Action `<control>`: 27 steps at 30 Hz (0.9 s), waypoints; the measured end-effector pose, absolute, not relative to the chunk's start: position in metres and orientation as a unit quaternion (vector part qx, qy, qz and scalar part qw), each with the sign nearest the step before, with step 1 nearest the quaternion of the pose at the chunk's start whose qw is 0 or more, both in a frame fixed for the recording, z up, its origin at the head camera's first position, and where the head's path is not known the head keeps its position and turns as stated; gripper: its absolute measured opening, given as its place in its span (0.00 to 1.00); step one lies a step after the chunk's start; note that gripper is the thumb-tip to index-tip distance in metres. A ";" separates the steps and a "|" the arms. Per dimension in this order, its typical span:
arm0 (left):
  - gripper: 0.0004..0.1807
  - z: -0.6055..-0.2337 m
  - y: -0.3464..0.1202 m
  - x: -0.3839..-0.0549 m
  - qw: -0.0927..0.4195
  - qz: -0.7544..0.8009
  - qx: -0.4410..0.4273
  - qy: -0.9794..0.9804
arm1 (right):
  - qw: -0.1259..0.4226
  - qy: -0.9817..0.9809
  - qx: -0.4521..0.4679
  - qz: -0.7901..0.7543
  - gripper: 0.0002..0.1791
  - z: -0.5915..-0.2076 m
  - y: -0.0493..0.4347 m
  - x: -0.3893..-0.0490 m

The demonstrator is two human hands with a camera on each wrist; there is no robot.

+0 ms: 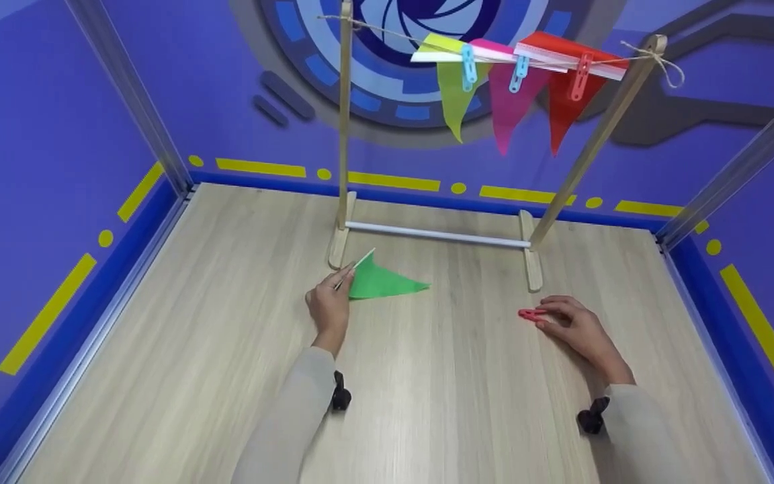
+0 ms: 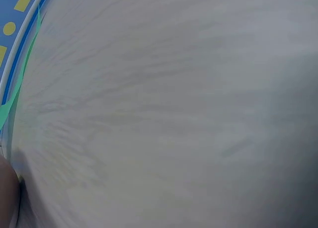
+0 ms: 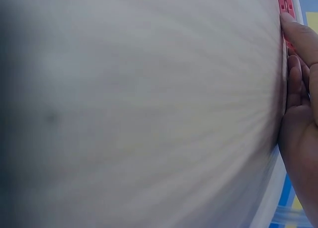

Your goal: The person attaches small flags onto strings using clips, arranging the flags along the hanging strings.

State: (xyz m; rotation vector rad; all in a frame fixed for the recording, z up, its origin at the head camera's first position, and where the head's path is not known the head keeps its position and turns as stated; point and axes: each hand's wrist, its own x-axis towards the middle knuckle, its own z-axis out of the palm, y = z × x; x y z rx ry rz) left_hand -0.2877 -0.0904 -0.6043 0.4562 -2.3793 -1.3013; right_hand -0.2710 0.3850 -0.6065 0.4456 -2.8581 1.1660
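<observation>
My left hand [image 1: 330, 301] pinches a green triangular pennant [image 1: 383, 279] by its white-edged top. The pennant's tip points right, low over the table, and its green edge also shows at the far left of the left wrist view. To the right, my right hand [image 1: 580, 331] holds a red clothespin [image 1: 530, 314] between thumb and fingers, close to the tabletop. In the right wrist view the red clothespin [image 3: 285, 3] sticks up past the thumb at the upper right.
Behind the hands stands a wooden frame [image 1: 345, 134] with a white crossbar [image 1: 437, 234]. On its string, clothespins hold a yellow pennant [image 1: 451, 87], a pink pennant [image 1: 506, 107] and a red pennant [image 1: 565, 101]. Blue printed walls [image 1: 37, 168] enclose the wooden table [image 1: 427, 390].
</observation>
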 end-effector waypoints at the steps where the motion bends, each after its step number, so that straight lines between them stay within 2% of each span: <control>1: 0.12 -0.604 -0.091 -0.288 0.200 -0.463 0.160 -0.849 | 0.013 -0.916 0.138 0.376 0.19 -0.607 0.384 -0.271; 7: 0.12 -0.605 -0.096 -0.286 0.222 -0.517 0.122 -0.818 | 0.020 -0.915 0.114 0.387 0.20 -0.606 0.380 -0.268; 12: 0.12 -0.602 -0.104 -0.279 0.207 -0.574 0.099 -0.786 | 0.021 -0.910 0.105 0.401 0.22 -0.605 0.379 -0.266; 23: 0.10 -0.602 -0.111 -0.277 0.199 -0.588 0.106 -0.777 | 0.011 -0.907 0.104 0.407 0.21 -0.605 0.377 -0.264; 27: 0.13 -0.603 -0.111 -0.278 0.196 -0.586 0.102 -0.779 | 0.009 -0.910 0.105 0.400 0.21 -0.603 0.376 -0.266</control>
